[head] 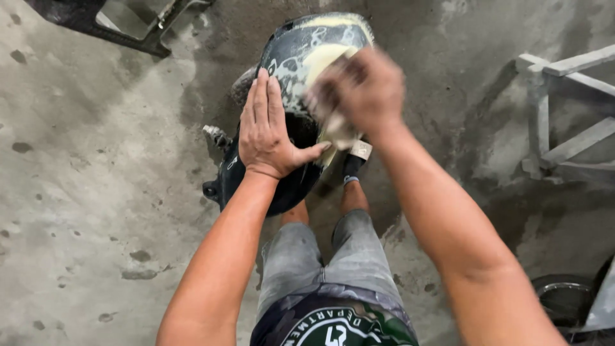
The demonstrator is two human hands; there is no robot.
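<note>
left hand (268, 131): pressing flat, fingers open, steadying the black tank (291, 57)
right hand (360, 90): blurring, closed around a pale sanding pad (336, 131)
tank: standing on the concrete floor (96, 192), long axis running away from the person
nearer: right hand working the yellowish patch (323, 54)

Repair workshop, dusty stained concrete floor (96, 192), grey metal frame (564, 109), black filler-smeared vehicle body part (295, 57)

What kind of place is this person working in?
Probably a vehicle body repair workshop. The left hand steadies a black tank-like panel patched with pale filler, the right hand rubs it, and the concrete floor is dusty and stained.
</note>
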